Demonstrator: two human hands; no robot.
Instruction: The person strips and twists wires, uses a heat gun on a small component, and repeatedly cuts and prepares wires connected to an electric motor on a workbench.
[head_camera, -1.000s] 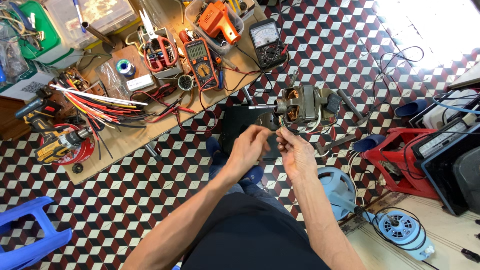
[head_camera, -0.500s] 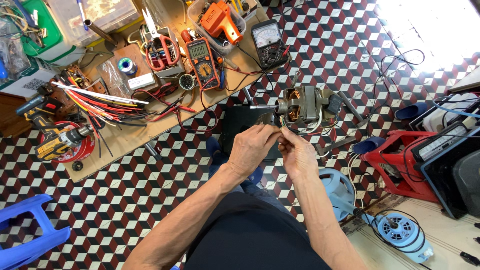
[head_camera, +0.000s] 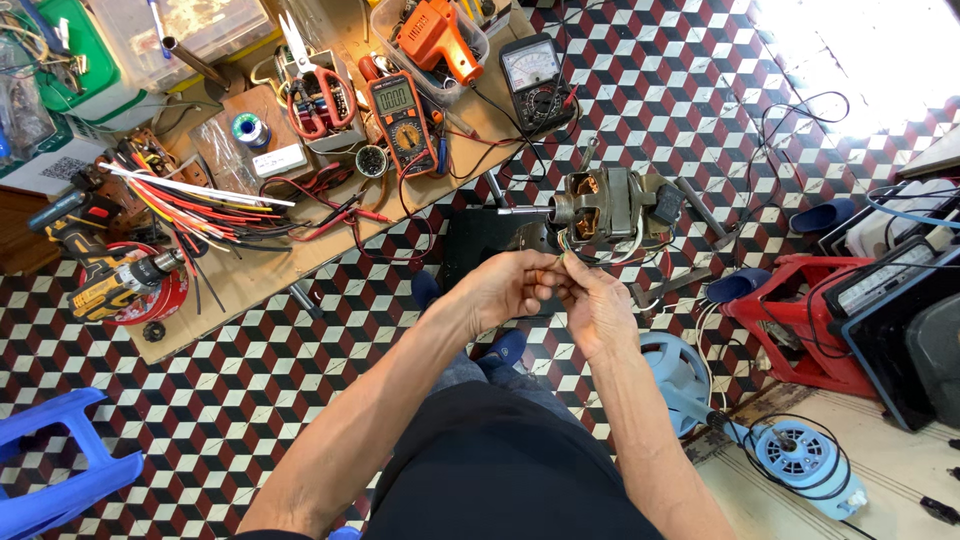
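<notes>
My left hand (head_camera: 512, 288) and my right hand (head_camera: 597, 303) meet in front of me, fingertips pinched together on thin wires (head_camera: 566, 262) that lead from a small electric motor (head_camera: 603, 208). The motor, with a steel shaft pointing left and copper windings showing, rests on a black stand (head_camera: 480, 250) just beyond my hands. Exactly which wire each finger grips is too small to tell.
A low wooden board (head_camera: 250, 270) at the left carries an orange multimeter (head_camera: 404, 122), a black analogue meter (head_camera: 536, 80), red-handled scissors (head_camera: 315, 95), a solder spool, coloured wires and a yellow drill (head_camera: 105, 280). A red stool (head_camera: 790, 310), blue fan parts (head_camera: 800, 460) and a blue stool (head_camera: 60, 470) stand around on the checkered floor.
Both hands stay pinched together at the motor's wires, with small finger shifts. The view has tilted slightly; nothing else moved.
</notes>
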